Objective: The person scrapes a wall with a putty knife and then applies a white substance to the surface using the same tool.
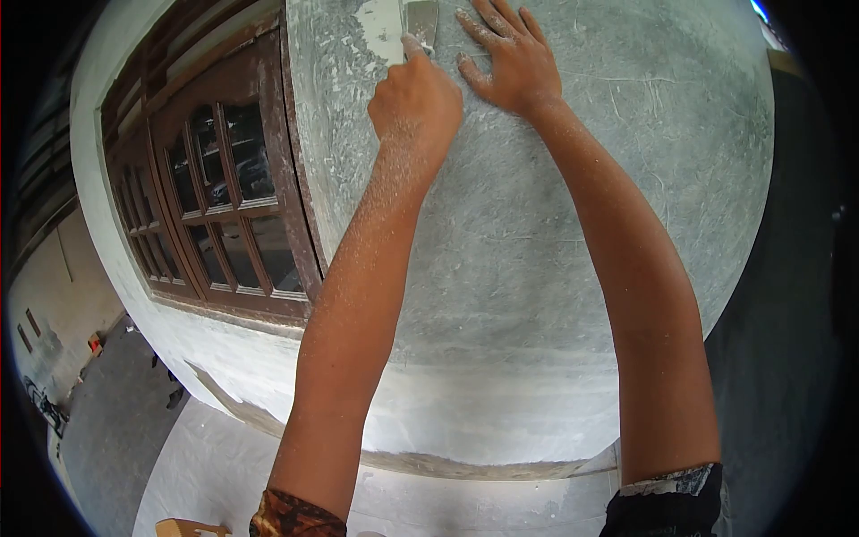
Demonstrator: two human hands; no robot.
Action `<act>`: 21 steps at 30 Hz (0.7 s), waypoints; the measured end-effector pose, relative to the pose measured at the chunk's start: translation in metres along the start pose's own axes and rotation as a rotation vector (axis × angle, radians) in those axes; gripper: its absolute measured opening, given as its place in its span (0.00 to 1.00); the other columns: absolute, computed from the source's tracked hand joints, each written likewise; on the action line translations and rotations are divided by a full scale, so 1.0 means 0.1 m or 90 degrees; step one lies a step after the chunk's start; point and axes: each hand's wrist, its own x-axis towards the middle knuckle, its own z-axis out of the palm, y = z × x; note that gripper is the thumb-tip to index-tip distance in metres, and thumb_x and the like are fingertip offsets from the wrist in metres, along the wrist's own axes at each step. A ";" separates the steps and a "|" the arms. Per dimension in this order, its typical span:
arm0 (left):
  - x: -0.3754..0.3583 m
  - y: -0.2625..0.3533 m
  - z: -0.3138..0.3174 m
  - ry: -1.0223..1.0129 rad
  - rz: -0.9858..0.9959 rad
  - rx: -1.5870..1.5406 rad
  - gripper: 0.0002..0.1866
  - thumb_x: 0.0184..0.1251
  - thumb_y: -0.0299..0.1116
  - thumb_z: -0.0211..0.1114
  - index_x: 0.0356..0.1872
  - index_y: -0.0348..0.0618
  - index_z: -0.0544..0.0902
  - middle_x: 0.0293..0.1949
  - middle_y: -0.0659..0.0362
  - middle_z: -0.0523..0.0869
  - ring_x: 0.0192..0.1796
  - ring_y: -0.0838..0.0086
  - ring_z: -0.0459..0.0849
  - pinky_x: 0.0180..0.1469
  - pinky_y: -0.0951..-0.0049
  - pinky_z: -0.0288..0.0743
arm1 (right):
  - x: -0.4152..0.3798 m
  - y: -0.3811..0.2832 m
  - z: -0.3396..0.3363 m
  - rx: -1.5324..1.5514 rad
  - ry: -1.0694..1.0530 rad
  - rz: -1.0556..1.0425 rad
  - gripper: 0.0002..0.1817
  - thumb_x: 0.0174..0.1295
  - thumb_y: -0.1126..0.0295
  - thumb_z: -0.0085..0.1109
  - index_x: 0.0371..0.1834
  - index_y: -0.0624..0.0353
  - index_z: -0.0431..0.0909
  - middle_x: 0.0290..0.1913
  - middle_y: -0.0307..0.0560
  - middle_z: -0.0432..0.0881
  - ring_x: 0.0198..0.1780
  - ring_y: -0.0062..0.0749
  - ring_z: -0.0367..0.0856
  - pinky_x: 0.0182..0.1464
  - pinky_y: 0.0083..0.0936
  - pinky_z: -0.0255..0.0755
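Note:
My left hand (416,100) is wrapped round the handle of a scraper (420,22), with a finger stretched up along it. The scraper's metal blade points upward against the grey plastered wall (528,224), and the frame's top edge cuts it off. Beside the blade is a pale patch (379,25) where the surface looks flaked. To the right, my right hand (517,61) lies on the wall with its fingers spread, holding nothing. White dust covers my left forearm and the fingers of both hands.
A brown wooden window (219,179) with glass panes is set in the wall at left. Below runs a ledge (501,470) along the wall's base. A yellowish wooden object (183,528) shows at the bottom left. Farther left lies a dark floor (121,412).

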 end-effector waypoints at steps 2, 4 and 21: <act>0.07 0.01 -0.02 0.011 0.013 -0.012 0.31 0.76 0.42 0.54 0.76 0.38 0.68 0.49 0.35 0.88 0.53 0.39 0.88 0.57 0.43 0.80 | 0.00 0.00 0.00 0.003 -0.001 -0.002 0.38 0.63 0.54 0.62 0.77 0.56 0.69 0.83 0.52 0.60 0.85 0.43 0.51 0.86 0.44 0.42; -0.04 -0.01 0.00 -0.011 -0.011 -0.018 0.31 0.76 0.42 0.54 0.76 0.38 0.69 0.49 0.34 0.88 0.53 0.39 0.88 0.57 0.43 0.81 | -0.01 0.00 0.00 0.008 -0.004 0.000 0.38 0.64 0.53 0.61 0.77 0.56 0.69 0.83 0.52 0.60 0.85 0.42 0.51 0.86 0.44 0.42; 0.04 -0.10 -0.01 -0.004 -0.009 -0.035 0.31 0.76 0.42 0.54 0.76 0.40 0.69 0.50 0.35 0.88 0.54 0.39 0.87 0.58 0.44 0.81 | 0.00 0.00 0.02 0.006 0.014 0.001 0.37 0.64 0.54 0.61 0.76 0.57 0.70 0.82 0.52 0.62 0.85 0.43 0.52 0.85 0.44 0.43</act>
